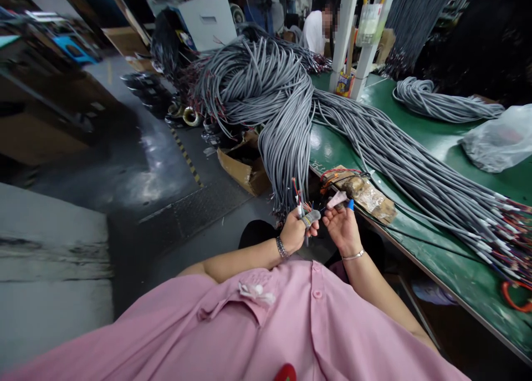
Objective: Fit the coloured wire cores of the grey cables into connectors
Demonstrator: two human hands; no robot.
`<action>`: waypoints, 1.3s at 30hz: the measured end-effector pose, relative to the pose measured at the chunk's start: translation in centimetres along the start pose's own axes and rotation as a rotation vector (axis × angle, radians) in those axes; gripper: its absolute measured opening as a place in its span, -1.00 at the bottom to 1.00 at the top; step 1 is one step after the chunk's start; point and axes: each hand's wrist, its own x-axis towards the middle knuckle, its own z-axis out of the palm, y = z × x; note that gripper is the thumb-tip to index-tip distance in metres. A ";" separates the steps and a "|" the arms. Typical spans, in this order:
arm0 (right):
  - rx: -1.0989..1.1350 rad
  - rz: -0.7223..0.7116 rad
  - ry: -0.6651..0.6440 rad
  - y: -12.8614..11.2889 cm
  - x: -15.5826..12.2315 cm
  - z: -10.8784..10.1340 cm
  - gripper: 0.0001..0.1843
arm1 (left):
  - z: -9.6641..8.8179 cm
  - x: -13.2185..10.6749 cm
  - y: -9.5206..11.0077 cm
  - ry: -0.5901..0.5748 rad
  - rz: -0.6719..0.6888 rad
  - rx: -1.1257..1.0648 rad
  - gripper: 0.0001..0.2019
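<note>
My left hand is closed around a grey cable whose stripped end shows red, white and other thin coloured wires. A grey cover wraps its thumb. Just to the right, my right hand is turned palm up, its fingertips pinched together close to the wire ends. One of its fingers wears a blue cover and another a pale wrap. Whatever lies between those fingertips is too small to make out. Beyond both hands, a thick bundle of grey cables hangs over the table's edge.
On the green table lie more grey cables, a taped brown piece at the near edge, and a plastic bag. A cardboard box stands on the floor. White posts rise from the table; a person is behind.
</note>
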 end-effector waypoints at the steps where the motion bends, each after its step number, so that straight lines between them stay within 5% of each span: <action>1: 0.001 0.004 -0.001 0.0 -0.1 -0.1 -0.62 | -0.1 0.0 0.0 -0.005 -0.009 -0.003 -0.63; 18: -0.172 0.000 0.042 1.0 -3.0 -0.6 -0.73 | -2.6 -0.4 -0.2 -0.106 0.023 -0.100 -0.51; 34: -0.766 -0.189 -0.069 3.5 -7.6 0.4 -0.78 | -4.9 -4.4 1.2 -0.240 0.145 0.229 -0.69; 39: -1.003 0.168 -0.355 6.6 -5.8 -1.4 -0.68 | -5.8 -4.3 3.3 -0.065 0.195 -0.020 -0.65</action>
